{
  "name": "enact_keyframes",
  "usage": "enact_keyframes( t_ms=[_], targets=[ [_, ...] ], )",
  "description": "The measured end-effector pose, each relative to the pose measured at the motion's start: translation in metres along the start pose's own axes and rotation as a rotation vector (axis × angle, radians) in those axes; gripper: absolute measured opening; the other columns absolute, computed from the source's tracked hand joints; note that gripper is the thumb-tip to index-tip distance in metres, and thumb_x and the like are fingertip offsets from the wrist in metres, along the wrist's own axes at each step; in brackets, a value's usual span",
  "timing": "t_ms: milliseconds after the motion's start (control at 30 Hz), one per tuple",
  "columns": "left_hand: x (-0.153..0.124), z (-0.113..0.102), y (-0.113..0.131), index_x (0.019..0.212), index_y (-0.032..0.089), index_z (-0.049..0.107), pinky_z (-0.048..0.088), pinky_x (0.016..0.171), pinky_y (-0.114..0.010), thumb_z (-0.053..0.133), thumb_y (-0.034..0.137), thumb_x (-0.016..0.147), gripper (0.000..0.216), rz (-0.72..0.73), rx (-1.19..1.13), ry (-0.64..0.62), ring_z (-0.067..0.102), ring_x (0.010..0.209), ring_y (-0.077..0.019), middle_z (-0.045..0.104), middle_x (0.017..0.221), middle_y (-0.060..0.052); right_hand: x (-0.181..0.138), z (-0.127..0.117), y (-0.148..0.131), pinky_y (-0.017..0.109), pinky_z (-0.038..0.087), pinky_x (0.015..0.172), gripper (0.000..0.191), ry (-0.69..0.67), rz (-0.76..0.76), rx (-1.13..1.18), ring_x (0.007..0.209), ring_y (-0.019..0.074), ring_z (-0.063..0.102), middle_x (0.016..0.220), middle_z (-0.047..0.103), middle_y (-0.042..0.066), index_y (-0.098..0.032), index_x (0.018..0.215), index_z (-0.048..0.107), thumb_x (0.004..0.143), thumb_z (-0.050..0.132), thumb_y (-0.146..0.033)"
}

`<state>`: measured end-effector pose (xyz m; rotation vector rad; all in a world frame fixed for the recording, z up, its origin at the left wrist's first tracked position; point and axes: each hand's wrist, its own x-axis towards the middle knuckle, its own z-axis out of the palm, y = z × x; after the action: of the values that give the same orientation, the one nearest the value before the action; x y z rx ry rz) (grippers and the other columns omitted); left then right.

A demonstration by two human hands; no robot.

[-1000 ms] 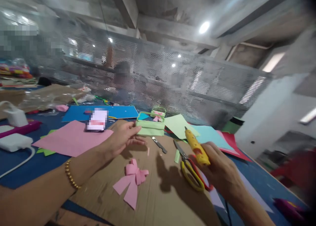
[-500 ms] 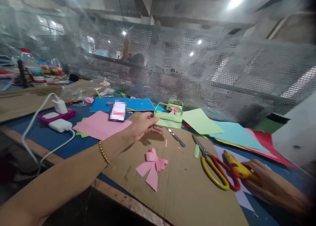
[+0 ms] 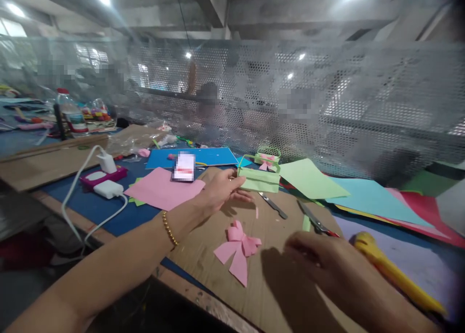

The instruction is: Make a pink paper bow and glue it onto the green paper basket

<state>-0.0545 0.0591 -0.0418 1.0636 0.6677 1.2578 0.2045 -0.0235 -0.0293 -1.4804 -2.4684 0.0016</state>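
Observation:
My left hand (image 3: 227, 187) pinches the left end of a small light-green paper bag (image 3: 259, 180) with a thin handle, its lower fingers spread beneath. The bag stands at the far edge of the cardboard (image 3: 196, 248). In front of it lies a pink paper bow (image 3: 240, 253). My right hand (image 3: 319, 260) hovers blurred over the cardboard, right of the bow, fingers curled; whether it holds anything is unclear. Beside it a yellow glue gun (image 3: 394, 270) rests on purple paper. The scissors (image 3: 314, 219) are partly hidden by that hand. A small craft knife (image 3: 273, 205) lies near the bag.
A second green bag with a pink bow (image 3: 268, 161) stands behind. Coloured sheets (image 3: 378, 199) lie to the right. Pink paper (image 3: 162, 190), a phone (image 3: 184, 167) and a power strip with chargers (image 3: 103, 177) are on the left. A perforated screen (image 3: 254, 100) borders the back.
My right hand has left the glue gun and moved leftward over the cardboard, now covering the scissors' handles. My left hand still holds the bag. The view has shifted, so everything appears farther right.

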Motion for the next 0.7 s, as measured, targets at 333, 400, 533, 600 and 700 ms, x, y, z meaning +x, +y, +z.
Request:
enact_keyframes(
  t_ms=[333, 400, 533, 600, 700],
  targets=[
    [0.011, -0.003, -0.008, 0.104, 0.014, 0.053, 0.061, 0.058, -0.031, 0.059, 0.019, 0.092, 0.014, 0.018, -0.016, -0.081, 0.075, 0.061, -0.0215, 0.070, 0.087, -0.010, 0.036, 0.048, -0.017, 0.026, 0.057, 0.055, 0.016, -0.048, -0.248, 0.413, 0.066, 0.0202, 0.073, 0.083, 0.078, 0.004, -0.026, 0.099, 0.072, 0.086, 0.064, -0.025],
    [0.010, -0.003, -0.009, 0.105, 0.013, 0.053, 0.062, 0.060, -0.031, 0.062, 0.020, 0.091, 0.017, 0.016, -0.023, -0.096, 0.075, 0.063, -0.0220, 0.070, 0.087, -0.010, 0.037, 0.052, -0.018, 0.026, 0.058, 0.057, 0.014, -0.054, -0.258, 0.469, 0.067, 0.0203, 0.072, 0.084, 0.078, 0.005, -0.026, 0.095, 0.073, 0.089, 0.060, -0.026],
    [0.007, -0.004, -0.008, 0.105, 0.012, 0.053, 0.062, 0.063, -0.031, 0.062, 0.020, 0.092, 0.018, 0.014, -0.026, -0.088, 0.075, 0.065, -0.0208, 0.070, 0.087, -0.010, 0.036, 0.055, -0.024, 0.027, 0.058, 0.058, 0.018, -0.053, -0.225, 0.477, 0.066, 0.0196, 0.071, 0.079, 0.076, 0.003, -0.025, 0.088, 0.073, 0.093, 0.055, -0.027],
    [0.006, -0.004, -0.008, 0.105, 0.012, 0.053, 0.062, 0.062, -0.031, 0.061, 0.019, 0.092, 0.017, 0.005, -0.015, -0.076, 0.075, 0.064, -0.0205, 0.071, 0.089, -0.011, 0.032, 0.054, -0.027, 0.026, 0.056, 0.056, 0.019, -0.027, -0.212, 0.458, 0.065, 0.0188, 0.069, 0.076, 0.074, 0.001, -0.025, 0.086, 0.072, 0.093, 0.055, -0.026],
    [0.006, -0.004, -0.008, 0.104, 0.011, 0.054, 0.061, 0.060, -0.029, 0.060, 0.017, 0.093, 0.014, -0.010, 0.012, -0.072, 0.075, 0.062, -0.0197, 0.071, 0.089, -0.012, 0.024, 0.043, -0.031, 0.024, 0.053, 0.052, 0.020, 0.042, -0.141, 0.432, 0.063, 0.0178, 0.068, 0.073, 0.073, 0.001, -0.025, 0.085, 0.071, 0.095, 0.054, -0.028]
  ],
)
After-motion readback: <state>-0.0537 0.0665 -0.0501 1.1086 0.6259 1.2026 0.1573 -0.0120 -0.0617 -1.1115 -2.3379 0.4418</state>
